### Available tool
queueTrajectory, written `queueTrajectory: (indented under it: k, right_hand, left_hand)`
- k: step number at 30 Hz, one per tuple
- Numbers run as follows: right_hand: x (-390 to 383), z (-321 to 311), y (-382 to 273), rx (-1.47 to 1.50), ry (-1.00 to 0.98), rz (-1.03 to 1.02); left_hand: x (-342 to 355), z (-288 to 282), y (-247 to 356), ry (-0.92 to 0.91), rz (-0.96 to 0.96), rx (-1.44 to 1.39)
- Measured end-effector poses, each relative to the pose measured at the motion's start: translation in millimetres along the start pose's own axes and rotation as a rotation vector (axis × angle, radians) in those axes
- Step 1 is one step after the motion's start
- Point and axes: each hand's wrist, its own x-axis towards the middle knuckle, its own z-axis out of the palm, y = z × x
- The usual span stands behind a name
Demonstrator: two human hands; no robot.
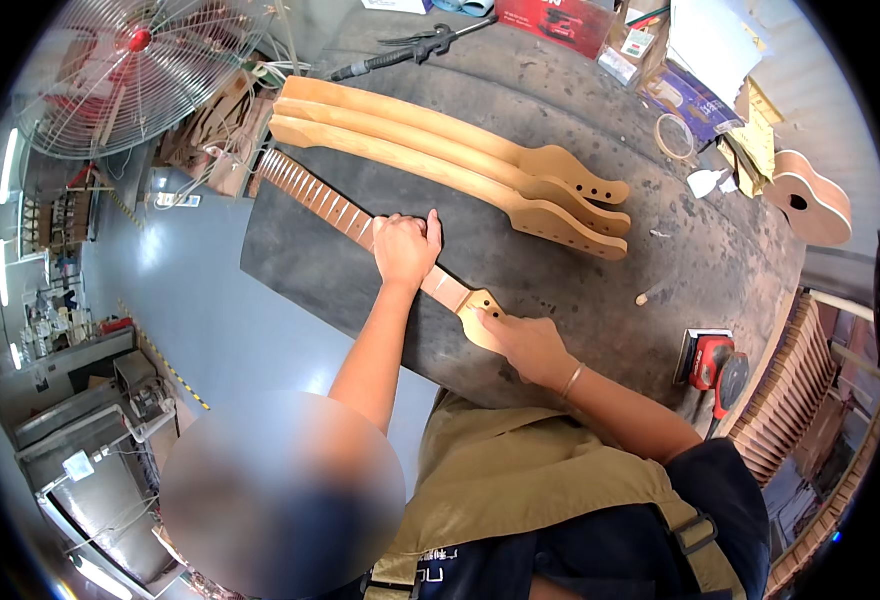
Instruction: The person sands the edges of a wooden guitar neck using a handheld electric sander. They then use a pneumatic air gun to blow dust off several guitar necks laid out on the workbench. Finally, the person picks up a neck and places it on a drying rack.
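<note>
A guitar neck (312, 196) with a brown fretted fingerboard facing up lies slantwise on the dark bench. My left hand (406, 247) is closed over its middle, fingers wrapped across the fingerboard. At the pale headstock (482, 312), my right hand (530, 345) grips the edge, with a digit laid on the face near the peg holes; the fingers beneath are hidden. Just beyond, three more pale wooden necks (400, 125) lie side by side, their headstocks toward the right.
A red sander (710, 362) stands at the bench's right edge. Toward the back lie an air blow gun (420, 47), a tape roll (674, 136) and boxes. A guitar-shaped body (808, 198) sits far right. A caged fan (140, 75) stands at the left.
</note>
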Motion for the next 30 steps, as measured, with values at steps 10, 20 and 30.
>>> queueTrajectory:
  k: [10, 20, 30]
  right_hand:
    - [-29.0, -29.0, -1.6, 0.189, 0.581, 0.275]
    - [-74.6, -27.5, -5.5, 0.184, 0.712, 0.513]
    - [-108.3, -22.7, -29.9, 0.102, 0.862, 0.498]
  left_hand:
    - [-4.6, 4.8, -4.8, 0.043, 0.057, -0.088]
    - [35.2, 8.8, 13.3, 0.166, 0.134, -0.391]
    - [91.2, -27.8, 11.0, -0.107, 0.642, 0.185]
